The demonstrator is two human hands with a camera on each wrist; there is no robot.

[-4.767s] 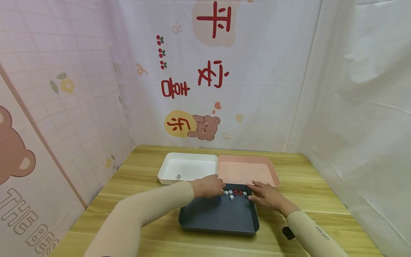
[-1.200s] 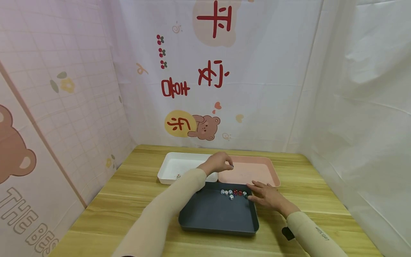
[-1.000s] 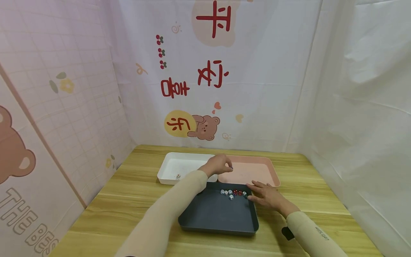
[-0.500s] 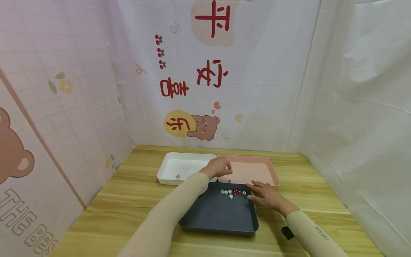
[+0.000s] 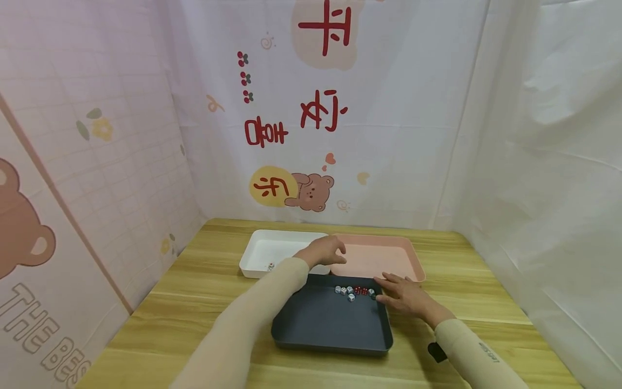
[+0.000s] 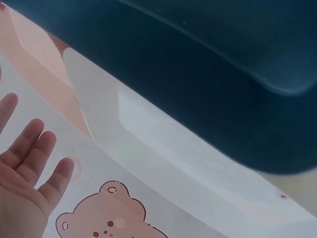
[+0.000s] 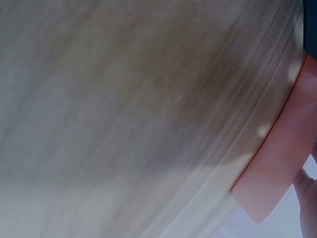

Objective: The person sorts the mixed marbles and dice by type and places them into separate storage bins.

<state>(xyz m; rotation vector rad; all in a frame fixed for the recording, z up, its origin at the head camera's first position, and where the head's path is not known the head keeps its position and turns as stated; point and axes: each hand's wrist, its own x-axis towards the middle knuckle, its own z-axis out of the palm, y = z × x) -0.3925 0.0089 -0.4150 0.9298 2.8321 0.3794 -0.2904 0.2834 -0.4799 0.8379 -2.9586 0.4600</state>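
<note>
My left hand [image 5: 323, 252] hovers over the seam between the white tray [image 5: 248, 254] and the pink tray [image 5: 379, 254]. In the left wrist view the fingers [image 6: 62, 173] are parted, with nothing visible between them. My right hand [image 5: 407, 294] rests at the far right corner of the dark grey tray [image 5: 330, 324], its fingers extended. Along that tray's far wall lie several white dice [image 5: 343, 290] and red dice [image 5: 358, 290]. A dark die [image 5: 373, 296] sits by the right hand, partly covered. Only an edge of the right hand [image 7: 308, 198] enters the right wrist view.
Small dice [image 5: 270, 266] lie in the white tray's near part. The three trays stand close together on a wooden table [image 5: 466, 302]. A printed curtain [image 5: 389, 135] rises behind the table, with more cloth at both sides.
My left hand went from the dark tray to the pink one with a blue die and let it drop there. It has since drawn slightly left; the die is out of sight. The right hand stayed.
</note>
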